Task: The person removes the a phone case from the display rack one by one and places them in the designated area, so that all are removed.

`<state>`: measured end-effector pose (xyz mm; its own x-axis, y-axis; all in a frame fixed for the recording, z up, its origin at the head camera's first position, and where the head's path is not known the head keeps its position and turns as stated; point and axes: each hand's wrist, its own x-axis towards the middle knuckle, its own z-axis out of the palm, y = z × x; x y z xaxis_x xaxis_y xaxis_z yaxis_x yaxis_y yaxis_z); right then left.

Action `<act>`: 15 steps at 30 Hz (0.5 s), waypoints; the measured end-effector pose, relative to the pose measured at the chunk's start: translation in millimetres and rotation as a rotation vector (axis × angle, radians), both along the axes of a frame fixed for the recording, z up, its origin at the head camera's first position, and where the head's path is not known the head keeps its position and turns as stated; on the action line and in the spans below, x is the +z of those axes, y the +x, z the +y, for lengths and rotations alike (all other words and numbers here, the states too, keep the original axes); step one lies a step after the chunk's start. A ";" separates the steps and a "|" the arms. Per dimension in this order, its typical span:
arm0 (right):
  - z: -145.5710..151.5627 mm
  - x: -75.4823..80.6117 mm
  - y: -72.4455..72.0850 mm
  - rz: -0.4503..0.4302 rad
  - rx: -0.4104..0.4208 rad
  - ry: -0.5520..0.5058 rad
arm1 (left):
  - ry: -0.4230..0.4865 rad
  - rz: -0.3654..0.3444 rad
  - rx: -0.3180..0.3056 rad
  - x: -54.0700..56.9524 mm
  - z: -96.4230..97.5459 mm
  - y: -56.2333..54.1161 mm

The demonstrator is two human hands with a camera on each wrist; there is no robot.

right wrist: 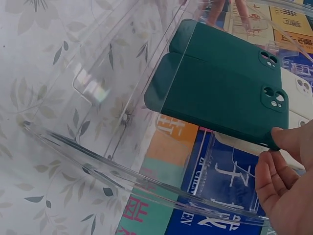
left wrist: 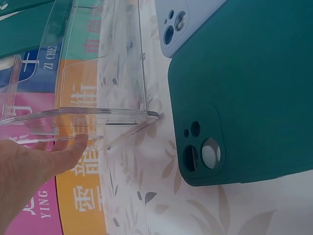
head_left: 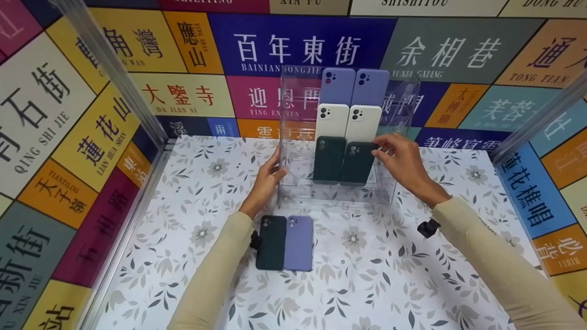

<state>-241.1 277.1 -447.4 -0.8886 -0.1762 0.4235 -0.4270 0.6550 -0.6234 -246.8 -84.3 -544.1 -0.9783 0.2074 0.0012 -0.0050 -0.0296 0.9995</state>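
My right hand (head_left: 403, 158) pinches the upper right corner of a dark green phone case (head_left: 358, 165) between thumb and fingers. That case leans on the lowest tier of a clear acrylic display stand (head_left: 332, 198), beside another dark green case (head_left: 329, 160). At the stand's left side, my left hand (head_left: 267, 178) touches the outer wall with fairly straight fingers. Two white cases (head_left: 331, 120) stand on the middle tier, and two purple cases (head_left: 338, 86) on the top one. In the right wrist view, both green cases (right wrist: 215, 103) show through the clear wall.
A dark green case (head_left: 270, 243) and a purple case (head_left: 299, 243) lie side by side on the floral tabletop (head_left: 390, 279), near my left forearm. Coloured panels with lettering (head_left: 298, 46) rise behind the stand and along both sides. Metal posts (head_left: 137, 91) mark the corners.
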 end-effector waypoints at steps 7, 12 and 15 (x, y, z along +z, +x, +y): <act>-1.1 2.6 9.0 -0.070 -0.042 -0.138 | 0.020 -0.003 0.010 0.1 2.1 -0.5; -0.4 11.8 16.2 -0.042 -0.076 -0.169 | 0.024 0.000 0.014 -1.1 1.9 -1.1; -0.1 18.0 21.0 -0.045 -0.096 -0.184 | 0.021 -0.003 0.013 -0.8 0.4 -0.3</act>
<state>-220.1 277.1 -429.4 -0.9162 -0.0132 0.4005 -0.3373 0.5647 -0.7532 -247.1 -83.9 -544.9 -0.9808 0.1948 0.0026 -0.0074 -0.0509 0.9987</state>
